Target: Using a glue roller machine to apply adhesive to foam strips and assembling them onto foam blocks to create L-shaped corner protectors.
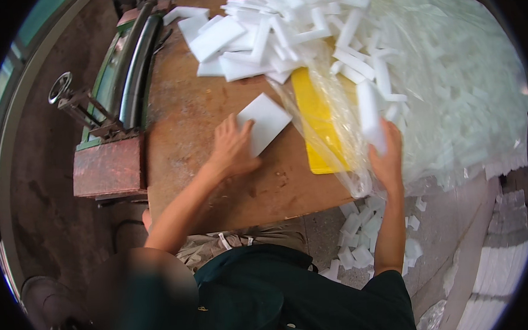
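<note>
My left hand point(234, 147) is closed on the left edge of a flat white foam block point(268, 122) over the brown tabletop, its thumb at the near side of the piece. To the right, my right hand point(388, 157) grips the lower end of a narrow white foam piece point(368, 109), held upright beside a clear plastic bag point(463, 95). Between the hands lies a yellow sheet point(317, 123), partly covered by the bag's crumpled edge.
A heap of white foam pieces point(251, 37) covers the table's far side. Left of the wooden table point(185, 139) stands a roller machine point(131, 76) with a handwheel point(60, 88). Foam scraps point(363, 234) litter the floor, and stacked white sheets point(501, 266) stand at lower right.
</note>
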`<state>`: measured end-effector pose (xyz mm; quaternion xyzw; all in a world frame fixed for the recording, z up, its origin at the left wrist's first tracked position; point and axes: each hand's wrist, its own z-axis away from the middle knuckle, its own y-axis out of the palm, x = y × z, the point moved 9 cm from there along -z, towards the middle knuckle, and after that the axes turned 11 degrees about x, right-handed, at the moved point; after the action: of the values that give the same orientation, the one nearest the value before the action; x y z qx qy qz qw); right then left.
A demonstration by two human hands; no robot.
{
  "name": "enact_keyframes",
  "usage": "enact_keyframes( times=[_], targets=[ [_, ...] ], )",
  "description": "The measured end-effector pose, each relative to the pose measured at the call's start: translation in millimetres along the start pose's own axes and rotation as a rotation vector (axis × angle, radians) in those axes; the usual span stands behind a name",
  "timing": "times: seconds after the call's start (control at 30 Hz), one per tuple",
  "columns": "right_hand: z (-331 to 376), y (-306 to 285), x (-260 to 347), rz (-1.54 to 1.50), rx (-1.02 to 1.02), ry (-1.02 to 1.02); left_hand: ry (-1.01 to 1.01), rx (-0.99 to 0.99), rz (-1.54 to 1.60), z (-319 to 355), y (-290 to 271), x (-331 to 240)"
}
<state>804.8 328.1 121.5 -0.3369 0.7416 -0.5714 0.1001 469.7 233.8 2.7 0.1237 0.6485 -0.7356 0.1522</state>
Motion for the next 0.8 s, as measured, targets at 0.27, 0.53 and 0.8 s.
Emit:
enact_keyframes(
  times=[0.27, 0.53, 0.8],
  targets=[
    [-13.2, 98.0, 124.6, -1.688, 0.342, 0.012, 0.084, -0.174, 0.098, 136.3, -76.3, 58.2],
    [-4.2, 184.6, 301.8, -1.994, 0.976, 0.142, -0.370, -0.479, 0.339, 227.5, -94.9, 98.4],
    [-33.5, 188.7, 350.9, -0.888, 0.805, -0.599, -0.616, -0.828, 0.297, 337.4, -147.7, 235.7]
  ],
)
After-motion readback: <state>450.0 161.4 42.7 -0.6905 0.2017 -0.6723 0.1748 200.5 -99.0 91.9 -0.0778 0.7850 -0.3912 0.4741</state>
